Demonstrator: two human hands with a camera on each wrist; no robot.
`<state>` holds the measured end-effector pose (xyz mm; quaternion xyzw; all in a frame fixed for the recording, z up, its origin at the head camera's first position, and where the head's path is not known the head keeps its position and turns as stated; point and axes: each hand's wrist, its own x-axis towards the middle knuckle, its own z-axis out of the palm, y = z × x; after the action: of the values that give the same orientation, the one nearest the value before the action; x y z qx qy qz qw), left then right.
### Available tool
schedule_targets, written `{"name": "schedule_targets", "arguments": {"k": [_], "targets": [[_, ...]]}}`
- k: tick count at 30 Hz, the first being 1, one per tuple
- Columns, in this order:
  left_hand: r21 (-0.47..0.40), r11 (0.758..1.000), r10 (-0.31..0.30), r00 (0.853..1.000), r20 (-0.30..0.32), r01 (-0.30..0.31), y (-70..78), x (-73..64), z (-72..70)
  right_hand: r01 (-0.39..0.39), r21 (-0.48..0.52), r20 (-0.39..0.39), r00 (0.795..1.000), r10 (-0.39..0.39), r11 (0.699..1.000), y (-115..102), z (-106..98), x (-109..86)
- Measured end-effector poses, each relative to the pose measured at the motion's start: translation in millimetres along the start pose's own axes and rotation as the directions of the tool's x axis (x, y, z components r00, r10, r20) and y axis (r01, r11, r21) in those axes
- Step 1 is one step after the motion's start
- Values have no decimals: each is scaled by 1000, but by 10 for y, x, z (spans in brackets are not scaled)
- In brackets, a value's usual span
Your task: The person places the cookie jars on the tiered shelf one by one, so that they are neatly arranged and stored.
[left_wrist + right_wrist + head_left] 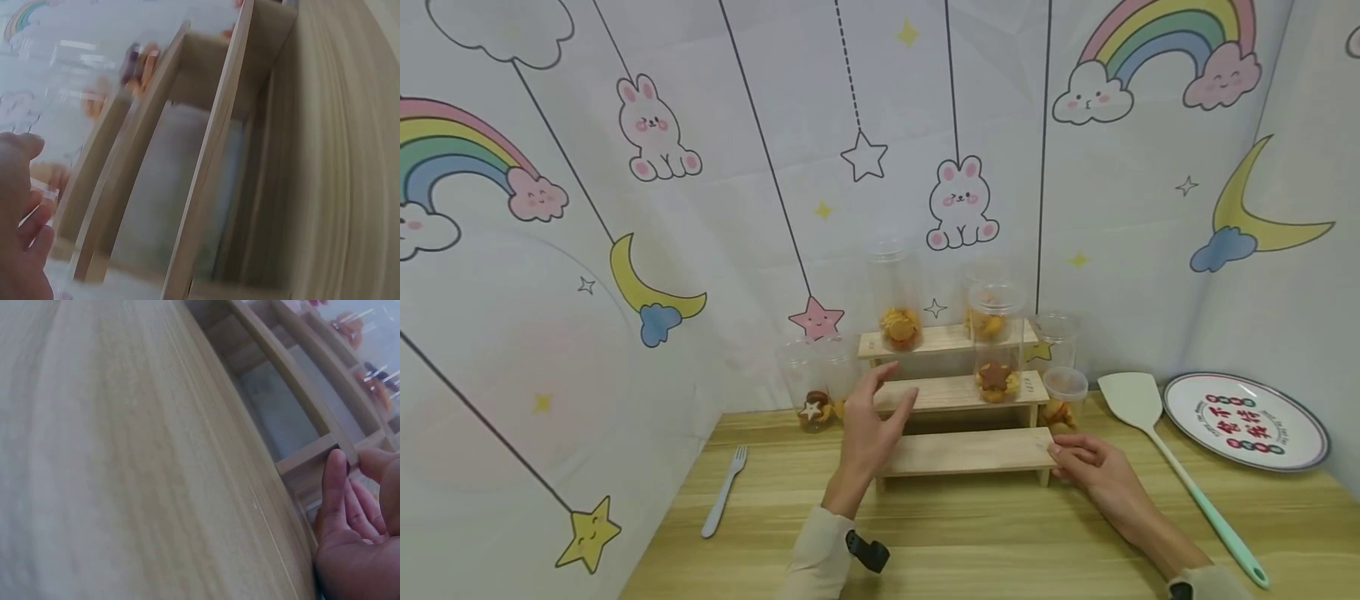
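A three-step wooden display shelf point(964, 454) stands against the backdrop. My right hand point(1101, 473) pinches the right end of its lowest step between thumb and finger, which the right wrist view shows at the board's corner. My left hand point(867, 437) holds nothing, its thumb and fingers spread beside the left end of the shelf. On the middle step is a clear jar point(997, 350) with a brown star cookie among yellow pieces. A tall clear jar point(897, 287) of cookies stands on the top step at left, with another at right, partly hidden.
Left of the shelf are clear jars point(811, 392) with cookies; a short lidded jar point(1065, 398) is at its right. A fork point(725, 492) lies at the left. On the right are a spatula point(1176, 462) with a green handle and a white printed plate point(1296, 425).
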<state>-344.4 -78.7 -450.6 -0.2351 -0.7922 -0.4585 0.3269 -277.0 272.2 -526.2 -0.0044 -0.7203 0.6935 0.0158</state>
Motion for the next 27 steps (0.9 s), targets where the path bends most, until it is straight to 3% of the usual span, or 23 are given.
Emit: {"name": "schedule_targets", "arguments": {"k": [4, 8, 11, 16, 21, 27], "targets": [[46, 999, 11, 994, -112, -6, -212, 3, -310, 0, 3, -5, 1000, 0, 1000, 1, -8, 4], [52, 997, -52, 975, -217, 64, -435, -44, -579, -1, 3, -2, 1000, 1, 1000, 8, 3, 13], [46, 992, -101, 951, -294, 119, -602, -86, -692, -1, 4, -6, 1000, 1, 1000, 12, 7, 15], [57, 977, -168, 900, -402, 207, -811, -122, -754, -5, 8, 7, 1000, 5, 1000, -1, 6, 16], [33, 946, -281, 867, -411, 322, -932, -165, -754, -10, -4, 5, 1000, 10, 1000, -15, -1, 12], [21, 881, -449, 848, -283, 473, -1080, -232, -709, -13, -2, 0, 1000, 13, 1000, -10, -7, 8]]}}
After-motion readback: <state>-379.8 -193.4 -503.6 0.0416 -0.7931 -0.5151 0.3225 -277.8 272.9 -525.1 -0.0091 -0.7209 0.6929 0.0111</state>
